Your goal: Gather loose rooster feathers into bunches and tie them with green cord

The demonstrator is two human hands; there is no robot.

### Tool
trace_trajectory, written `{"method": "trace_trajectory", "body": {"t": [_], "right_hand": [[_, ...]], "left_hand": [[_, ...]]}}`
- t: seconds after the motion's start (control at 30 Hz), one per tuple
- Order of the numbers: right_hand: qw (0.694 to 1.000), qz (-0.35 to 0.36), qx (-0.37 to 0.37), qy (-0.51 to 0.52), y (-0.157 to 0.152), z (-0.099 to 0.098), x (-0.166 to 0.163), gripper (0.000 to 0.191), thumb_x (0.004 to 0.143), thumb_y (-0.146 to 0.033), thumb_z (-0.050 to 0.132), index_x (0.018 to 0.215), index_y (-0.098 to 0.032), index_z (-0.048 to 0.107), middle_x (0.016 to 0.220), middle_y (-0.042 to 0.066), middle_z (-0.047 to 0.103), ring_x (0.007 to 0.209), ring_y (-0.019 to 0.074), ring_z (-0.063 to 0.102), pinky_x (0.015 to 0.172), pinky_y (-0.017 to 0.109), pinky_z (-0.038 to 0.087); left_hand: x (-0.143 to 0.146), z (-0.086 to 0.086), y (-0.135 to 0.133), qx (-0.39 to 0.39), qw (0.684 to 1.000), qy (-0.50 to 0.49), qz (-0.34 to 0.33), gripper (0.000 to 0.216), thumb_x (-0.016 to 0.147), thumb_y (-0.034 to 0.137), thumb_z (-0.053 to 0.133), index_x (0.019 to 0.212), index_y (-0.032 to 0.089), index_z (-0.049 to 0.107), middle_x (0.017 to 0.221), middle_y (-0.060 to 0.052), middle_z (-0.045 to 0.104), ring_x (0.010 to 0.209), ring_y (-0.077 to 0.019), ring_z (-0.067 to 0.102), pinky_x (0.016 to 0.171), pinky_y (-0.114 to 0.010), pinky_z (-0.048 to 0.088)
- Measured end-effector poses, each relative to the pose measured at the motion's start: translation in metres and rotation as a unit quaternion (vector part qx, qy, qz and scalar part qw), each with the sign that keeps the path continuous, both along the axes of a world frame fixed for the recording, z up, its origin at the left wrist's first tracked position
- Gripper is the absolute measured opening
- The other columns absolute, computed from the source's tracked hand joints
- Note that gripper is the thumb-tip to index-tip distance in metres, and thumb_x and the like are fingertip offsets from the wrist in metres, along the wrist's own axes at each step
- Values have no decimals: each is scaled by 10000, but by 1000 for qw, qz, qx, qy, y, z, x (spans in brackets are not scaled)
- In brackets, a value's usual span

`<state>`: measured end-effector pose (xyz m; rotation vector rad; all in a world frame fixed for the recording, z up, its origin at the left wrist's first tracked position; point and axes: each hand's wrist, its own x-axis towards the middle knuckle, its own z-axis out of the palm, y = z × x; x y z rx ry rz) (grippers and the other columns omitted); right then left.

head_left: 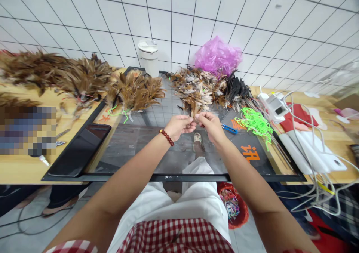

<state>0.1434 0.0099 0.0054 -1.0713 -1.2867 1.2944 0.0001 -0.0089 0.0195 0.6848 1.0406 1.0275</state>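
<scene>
Over the middle of the glass-topped table (174,159), my left hand (179,127) and my right hand (211,126) meet fingertip to fingertip. Both are closed in a pinch on brown feathers (194,109), whose tips point away from me. Just behind my hands is a heap of mottled brown and white feathers (193,83), so the edge of what I hold is hard to make out. Small blue snips (230,129) lie right of my right hand, beside a tangle of bright green string (256,122). A brown feather bundle (137,90) with green ties lies to the left.
A lidded white cup (150,58) and a pink plastic bag (217,55) stand by the tiled wall. Left lies a black phone (81,148). White cables (300,126) and a power strip crowd the right. Below the edge is a red basket (242,219) of scraps.
</scene>
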Motion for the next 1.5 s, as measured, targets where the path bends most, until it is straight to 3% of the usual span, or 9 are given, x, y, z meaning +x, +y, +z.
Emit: {"method": "trace_trajectory", "body": {"t": [0.43,0.57,0.67,0.73,0.8,0.97,1.17,1.37,1.5], "right_hand": [[998,-9,39,47,0,-2,-4,292,599,-397,789,706,-177,630,626,-48,551,540,67,436,553,223,368],[999,-8,12,44,2,-2,-1,295,634,-420,771,738,-179,636,611,-54,549,522,60,416,524,213,333],[994,85,-49,52,2,1,5,303,675,-441,747,801,-182,652,634,-45,573,542,66,453,538,212,351],[976,187,-83,75,1,4,10,301,678,-434,752,800,-176,659,674,-23,611,612,90,529,610,231,408],[963,233,-96,98,0,5,12,289,668,-423,768,748,-170,656,673,-7,631,653,113,575,673,259,439],[976,162,-89,113,3,3,12,297,589,-404,826,650,-168,656,601,-15,619,578,99,542,614,252,428],[983,85,-106,126,8,2,11,341,485,-401,867,585,-172,636,614,-4,640,565,98,524,572,247,417],[989,77,-90,85,6,2,10,355,485,-424,856,556,-162,627,528,-19,573,522,90,479,524,238,367],[991,105,-69,54,5,2,9,369,557,-488,802,646,-170,636,601,-17,561,568,101,480,567,253,399]], "left_hand": [[-1,4,-1,-14,999,-39,-29,79,805,121,639,757,58,648,663,-67,669,550,-82,627,548,-176,503],[-1,2,0,5,999,-43,-24,110,815,108,617,712,71,626,594,-24,620,482,-52,564,476,-152,456],[-3,3,1,23,998,-48,-30,131,822,128,612,700,81,615,573,-10,597,456,-44,532,436,-143,420],[-3,4,0,16,997,-46,-68,150,823,150,616,689,81,613,567,-15,595,446,-45,523,425,-143,409],[-3,4,-1,6,994,-41,-101,175,819,166,624,667,81,606,556,-19,590,439,-45,516,420,-144,402],[-3,4,-2,5,991,-25,-128,134,803,144,638,692,70,630,576,-31,612,449,-53,537,442,-154,421],[-6,5,-3,-5,984,-68,-163,136,833,195,610,870,71,653,854,-131,713,680,-154,680,659,-285,547],[-4,3,-4,12,987,-33,-155,192,785,258,681,835,73,667,863,-132,711,645,-137,663,615,-262,537],[-2,-1,-3,32,992,-34,-118,177,737,230,727,793,70,677,788,-100,693,639,-119,642,616,-240,521]]}}
